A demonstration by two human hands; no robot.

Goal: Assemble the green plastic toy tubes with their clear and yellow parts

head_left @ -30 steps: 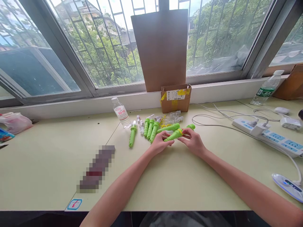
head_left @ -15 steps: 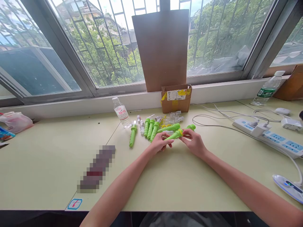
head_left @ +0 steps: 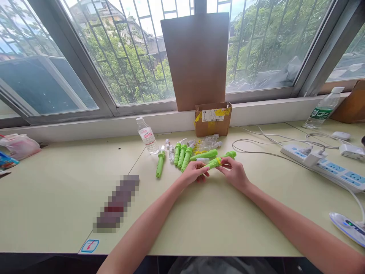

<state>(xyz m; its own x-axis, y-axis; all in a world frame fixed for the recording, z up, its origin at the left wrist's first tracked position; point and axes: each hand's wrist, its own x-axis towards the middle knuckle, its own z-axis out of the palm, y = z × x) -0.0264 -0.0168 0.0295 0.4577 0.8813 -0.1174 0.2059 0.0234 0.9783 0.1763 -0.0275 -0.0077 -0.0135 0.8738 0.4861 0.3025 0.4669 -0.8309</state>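
My left hand (head_left: 194,172) is closed around the body of a green plastic tube (head_left: 211,164). A yellow ring (head_left: 218,161) sits at the tube's right end, and the fingers of my right hand (head_left: 233,171) pinch it there. Just behind my hands lie another green tube (head_left: 204,154) and one more with its ribbed end (head_left: 229,154) showing past my right fingers. Several green tubes lie side by side left of my hands, the nearest being this tube (head_left: 186,159). Farther left lies a green tube with a clear top (head_left: 160,164).
Clear plastic parts (head_left: 209,142) lie heaped before a small cardboard box (head_left: 213,120). A water bottle (head_left: 147,136) stands at the left. Cables and a power strip (head_left: 327,167) occupy the right side. A blurred dark object (head_left: 116,203) lies at front left.
The held tube has shifted very slightly to the right, with both hands staying on it. The view has also moved a little. Everything else lies as before.
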